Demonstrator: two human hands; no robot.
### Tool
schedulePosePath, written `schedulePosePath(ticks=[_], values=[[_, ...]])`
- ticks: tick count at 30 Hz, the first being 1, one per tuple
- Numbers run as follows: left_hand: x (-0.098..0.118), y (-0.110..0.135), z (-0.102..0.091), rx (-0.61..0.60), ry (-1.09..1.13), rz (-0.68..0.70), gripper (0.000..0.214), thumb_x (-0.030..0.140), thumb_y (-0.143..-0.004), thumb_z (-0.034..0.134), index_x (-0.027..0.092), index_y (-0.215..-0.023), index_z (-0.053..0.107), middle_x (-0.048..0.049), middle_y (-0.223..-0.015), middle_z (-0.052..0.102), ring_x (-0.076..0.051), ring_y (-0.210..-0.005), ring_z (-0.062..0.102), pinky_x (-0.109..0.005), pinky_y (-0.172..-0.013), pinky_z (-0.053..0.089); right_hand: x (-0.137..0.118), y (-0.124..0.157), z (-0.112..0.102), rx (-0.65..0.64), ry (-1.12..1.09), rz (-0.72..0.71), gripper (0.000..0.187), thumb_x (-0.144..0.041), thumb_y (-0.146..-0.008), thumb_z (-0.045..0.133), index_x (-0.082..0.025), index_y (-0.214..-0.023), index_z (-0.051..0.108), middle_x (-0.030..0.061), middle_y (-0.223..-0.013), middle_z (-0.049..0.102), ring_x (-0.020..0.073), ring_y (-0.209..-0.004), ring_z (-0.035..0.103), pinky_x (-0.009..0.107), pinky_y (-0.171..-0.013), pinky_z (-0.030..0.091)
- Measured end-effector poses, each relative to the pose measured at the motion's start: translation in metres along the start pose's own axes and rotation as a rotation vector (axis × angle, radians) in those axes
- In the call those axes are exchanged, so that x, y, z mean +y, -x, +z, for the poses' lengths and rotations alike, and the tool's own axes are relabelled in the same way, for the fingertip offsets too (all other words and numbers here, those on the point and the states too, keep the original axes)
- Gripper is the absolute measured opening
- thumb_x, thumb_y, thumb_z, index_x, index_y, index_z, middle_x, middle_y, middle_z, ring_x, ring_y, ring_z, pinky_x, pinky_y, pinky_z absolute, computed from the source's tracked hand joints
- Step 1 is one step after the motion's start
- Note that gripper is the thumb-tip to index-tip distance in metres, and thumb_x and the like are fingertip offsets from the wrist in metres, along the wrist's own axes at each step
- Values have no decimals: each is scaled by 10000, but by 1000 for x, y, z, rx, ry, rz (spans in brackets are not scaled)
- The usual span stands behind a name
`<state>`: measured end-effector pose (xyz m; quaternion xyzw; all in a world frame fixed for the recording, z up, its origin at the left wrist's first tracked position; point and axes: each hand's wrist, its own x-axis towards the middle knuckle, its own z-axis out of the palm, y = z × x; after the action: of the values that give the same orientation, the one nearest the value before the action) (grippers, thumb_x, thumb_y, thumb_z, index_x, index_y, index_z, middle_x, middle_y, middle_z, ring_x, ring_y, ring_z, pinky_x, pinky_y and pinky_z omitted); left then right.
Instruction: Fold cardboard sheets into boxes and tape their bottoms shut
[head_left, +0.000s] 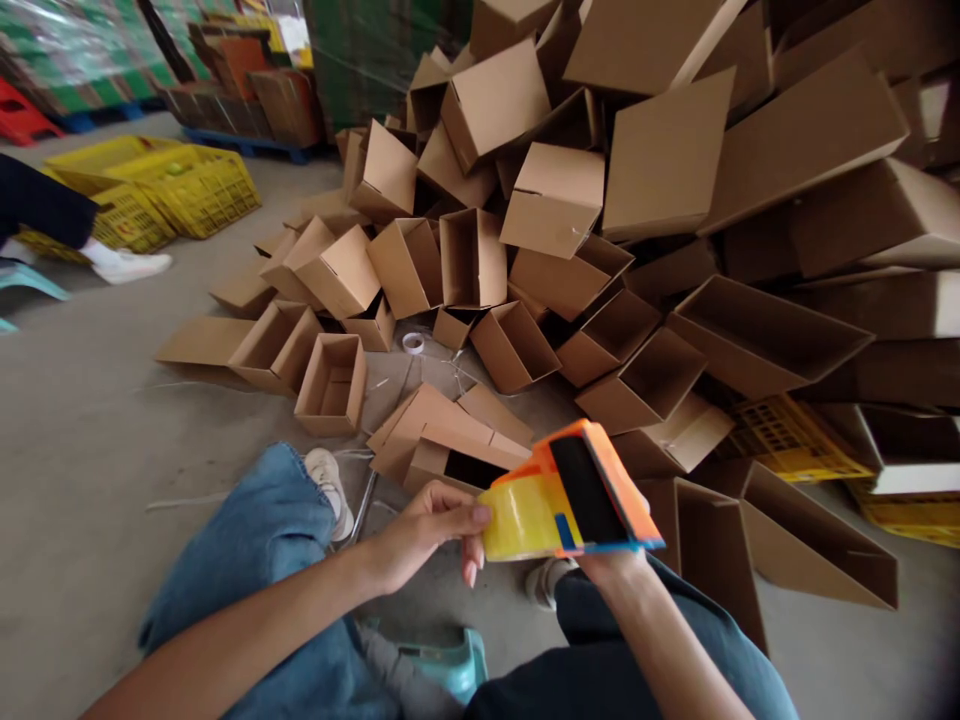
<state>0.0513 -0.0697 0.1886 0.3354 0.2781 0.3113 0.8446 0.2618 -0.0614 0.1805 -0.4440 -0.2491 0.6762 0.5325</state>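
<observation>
Between my knees I hold an orange tape dispenser [592,485] with a black panel and a blue edge. My right hand [615,568] is closed round it from beneath, and most of its fingers are hidden. A roll of yellowish packing tape [521,520] sits at the dispenser's left end. My left hand [435,530] pinches the near side of this tape between thumb and fingers. Just beyond lie flattened cardboard pieces [442,425] and an open carton [431,462] on the floor.
A large heap of cardboard cartons [472,260] fills the view ahead and to the right. A white tape ring [412,343] lies on the floor. Yellow crates [202,190] stand at left near another person's shoe [131,265]. A light-blue stool [457,665] is below me.
</observation>
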Motion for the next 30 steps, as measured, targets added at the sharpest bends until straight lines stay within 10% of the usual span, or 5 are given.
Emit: schedulePosePath(ticks=[5, 15, 30], values=[[5, -5, -3, 161, 132, -14, 461, 462, -693, 756, 135, -430, 564, 23, -367, 478, -60, -404, 488, -182, -483, 376, 4, -3, 8, 122, -104, 44, 346, -575, -667, 703, -240, -748, 689, 17, -692, 719, 280, -819, 685, 394, -809, 538], [11, -4, -14, 353, 413, -90, 340, 257, -667, 782, 139, -467, 534, 58, -369, 462, -37, -381, 456, -147, -454, 398, 2, -1, 0, -187, 234, 7, 774, -687, -488, 763, -259, -1120, 637, 81, -1048, 711, 337, -998, 643, 450, -867, 509], [6, -5, -16, 393, 456, -105, 292, 169, -727, 723, 125, -499, 546, 57, -395, 481, -31, -372, 450, -145, -424, 402, -5, -2, 2, -301, 455, -52, 640, -372, -594, 841, -234, -1158, 571, 33, -1021, 688, 235, -930, 647, 350, -864, 508]])
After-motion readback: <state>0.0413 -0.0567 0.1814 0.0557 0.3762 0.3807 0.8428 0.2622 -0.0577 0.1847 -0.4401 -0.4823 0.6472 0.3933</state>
